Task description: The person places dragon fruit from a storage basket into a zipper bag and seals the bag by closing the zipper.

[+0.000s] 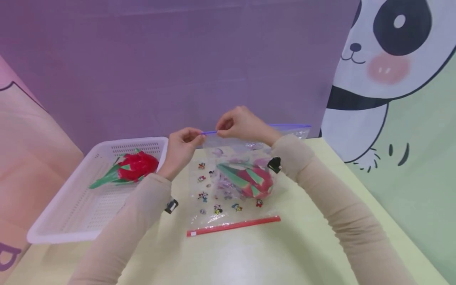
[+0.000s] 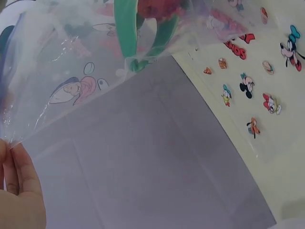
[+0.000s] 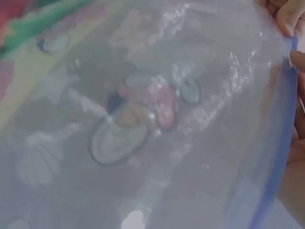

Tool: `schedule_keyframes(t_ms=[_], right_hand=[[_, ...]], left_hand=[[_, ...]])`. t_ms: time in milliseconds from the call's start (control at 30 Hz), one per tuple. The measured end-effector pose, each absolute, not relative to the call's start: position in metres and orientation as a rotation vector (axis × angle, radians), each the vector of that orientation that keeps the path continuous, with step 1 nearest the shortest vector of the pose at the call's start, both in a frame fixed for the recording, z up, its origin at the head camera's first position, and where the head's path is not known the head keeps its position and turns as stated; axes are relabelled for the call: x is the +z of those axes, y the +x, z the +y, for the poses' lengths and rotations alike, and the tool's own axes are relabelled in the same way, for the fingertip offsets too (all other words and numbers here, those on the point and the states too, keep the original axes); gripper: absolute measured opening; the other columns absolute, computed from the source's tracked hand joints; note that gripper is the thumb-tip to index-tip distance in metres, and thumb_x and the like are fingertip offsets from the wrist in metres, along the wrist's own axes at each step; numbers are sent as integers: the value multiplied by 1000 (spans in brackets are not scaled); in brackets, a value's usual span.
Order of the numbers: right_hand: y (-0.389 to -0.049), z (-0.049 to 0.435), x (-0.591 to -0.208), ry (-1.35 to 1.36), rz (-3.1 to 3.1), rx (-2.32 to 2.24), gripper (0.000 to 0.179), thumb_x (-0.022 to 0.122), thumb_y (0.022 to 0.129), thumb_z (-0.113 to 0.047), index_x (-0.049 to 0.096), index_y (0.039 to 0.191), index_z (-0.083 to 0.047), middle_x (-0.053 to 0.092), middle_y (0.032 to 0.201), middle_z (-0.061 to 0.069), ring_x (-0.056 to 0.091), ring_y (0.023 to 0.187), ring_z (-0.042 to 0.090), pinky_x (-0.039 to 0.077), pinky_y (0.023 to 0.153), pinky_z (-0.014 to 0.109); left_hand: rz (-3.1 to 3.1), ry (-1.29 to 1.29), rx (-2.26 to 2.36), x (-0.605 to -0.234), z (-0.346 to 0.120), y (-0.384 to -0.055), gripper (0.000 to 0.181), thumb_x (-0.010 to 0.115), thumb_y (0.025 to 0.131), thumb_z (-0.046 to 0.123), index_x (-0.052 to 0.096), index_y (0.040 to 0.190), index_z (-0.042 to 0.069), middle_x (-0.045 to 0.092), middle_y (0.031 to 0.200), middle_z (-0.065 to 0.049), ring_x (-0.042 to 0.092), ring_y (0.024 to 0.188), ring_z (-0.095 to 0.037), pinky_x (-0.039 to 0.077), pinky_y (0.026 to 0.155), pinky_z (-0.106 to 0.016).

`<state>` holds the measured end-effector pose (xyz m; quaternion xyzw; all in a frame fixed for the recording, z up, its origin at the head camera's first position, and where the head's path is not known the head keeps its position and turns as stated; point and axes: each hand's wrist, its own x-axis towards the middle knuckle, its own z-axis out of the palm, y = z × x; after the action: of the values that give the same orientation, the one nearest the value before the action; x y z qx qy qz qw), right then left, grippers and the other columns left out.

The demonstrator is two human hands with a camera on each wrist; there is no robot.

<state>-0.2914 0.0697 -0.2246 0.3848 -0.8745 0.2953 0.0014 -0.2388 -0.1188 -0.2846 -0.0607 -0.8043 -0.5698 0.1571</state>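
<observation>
A clear printed zip bag (image 1: 211, 143) with a blue-purple zip strip (image 1: 290, 126) along its top is held up over the table. Inside it lies a red dragon fruit (image 1: 261, 183) with green leaf-like scales. My left hand (image 1: 179, 150) pinches the bag's top left corner at the end of the strip. Close beside it, my right hand (image 1: 244, 124) pinches the strip between thumb and fingers. In the right wrist view the blue strip (image 3: 276, 167) runs past fingertips, with a small pale piece on it. The bag's printed film fills most of that view.
Flat on the table (image 1: 228, 261), partly under the held bag, lies another clear bag (image 1: 208, 217) with cartoon prints and a red zip strip (image 1: 246, 224). At left, a white basket (image 1: 46, 233) holds a second dragon fruit (image 1: 139, 166). A purple backdrop (image 1: 178, 71) stands behind.
</observation>
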Motion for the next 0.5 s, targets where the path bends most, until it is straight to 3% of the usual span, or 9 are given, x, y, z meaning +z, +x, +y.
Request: schedule_keyframes(t_ms=[200, 500], right_hand=[[-295, 67, -221, 1269, -2741, 896, 12, 69, 79, -12, 71, 90, -10, 69, 80, 2, 62, 70, 12, 53, 66, 23], [-293, 62, -229, 1184, -2741, 1136, 9, 71, 77, -11, 71, 86, -8, 70, 80, 4, 64, 72, 14, 53, 67, 24]], left_hand=[[-2308, -248, -1571, -282, -118, -238, 19, 63, 86, 9, 64, 103, 2, 66, 94, -14, 58, 76, -12, 49, 65, -17], [-2355, -235, -1451, -281, -115, -239, 17, 67, 83, 20, 67, 94, 6, 67, 86, -9, 58, 73, -13, 49, 63, -22]])
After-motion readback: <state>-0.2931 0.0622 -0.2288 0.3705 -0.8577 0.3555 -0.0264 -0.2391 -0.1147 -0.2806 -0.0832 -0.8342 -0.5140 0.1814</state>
